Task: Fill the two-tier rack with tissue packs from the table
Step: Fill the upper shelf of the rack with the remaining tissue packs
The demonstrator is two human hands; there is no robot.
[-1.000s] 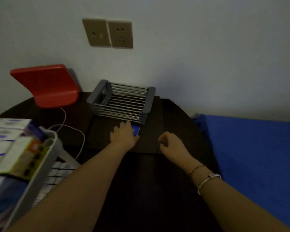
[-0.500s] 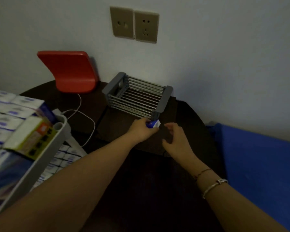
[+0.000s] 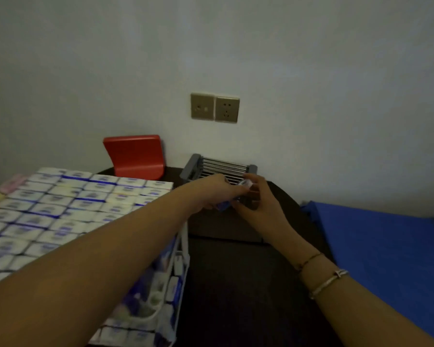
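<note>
Things around my dark table (image 3: 236,284)

A red plastic stand (image 3: 135,154) leans at the far edge against the pale wall, left of a grey slatted metal basket (image 3: 221,167). Two tan wall sockets (image 3: 215,107) sit above them. A blue sheet (image 3: 386,246) lies to my right.

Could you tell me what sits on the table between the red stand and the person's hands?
In the head view, a grey wire basket sits by the wall, right of the red stand and just behind both hands.
</note>
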